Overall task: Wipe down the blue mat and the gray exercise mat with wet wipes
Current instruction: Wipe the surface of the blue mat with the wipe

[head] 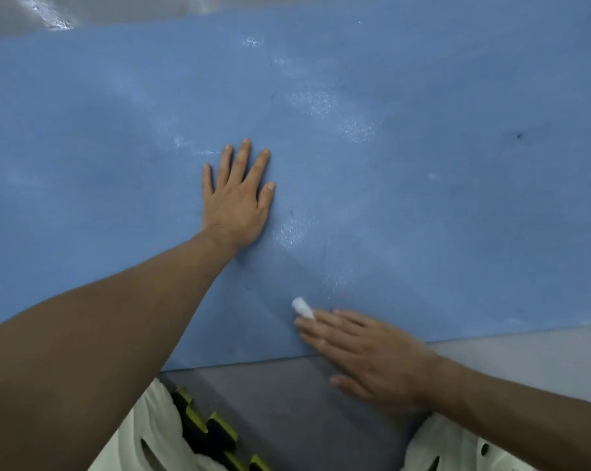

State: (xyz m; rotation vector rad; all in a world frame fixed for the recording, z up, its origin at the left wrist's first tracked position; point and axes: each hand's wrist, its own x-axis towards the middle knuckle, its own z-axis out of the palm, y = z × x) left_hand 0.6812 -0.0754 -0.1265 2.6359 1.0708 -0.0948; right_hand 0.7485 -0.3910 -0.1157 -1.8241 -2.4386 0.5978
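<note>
1. One blue mat (423,198) fills most of the view, lying flat from 9 o'clock across to 3 o'clock. Pale, wet-looking patches run from its middle toward 1 o'clock, so I judge that band is already wiped. The duller stretches at 9 and 3 o'clock likely need passes.
2. One small white wipe (302,306) sits wadded on the blue mat at about 6 o'clock, close to the mat's near edge. It pokes out just past the fingertips of the right hand (362,355).
3. That right hand lies flat with its fingers straight, pressing the wad down rather than curling round it. The wad covers little, so opening it out under the fingers would probably clean more per stroke. Long overlapping strokes from the near edge toward 12 o'clock should leave no gaps.
4. At the centre, the left hand (236,202) is splayed palm down on the mat, released and grasping nothing. It serves well as a brace and should stop the mat sliding. The patch under it will need its own pass.
5. At 6 o'clock the gray mat (270,402) meets the blue mat's near edge. Whether it has been wiped I cannot tell.
6. Farther out are shiny floor (22,15) at 11 o'clock and pale trousers (141,436) at 7 o'clock.
</note>
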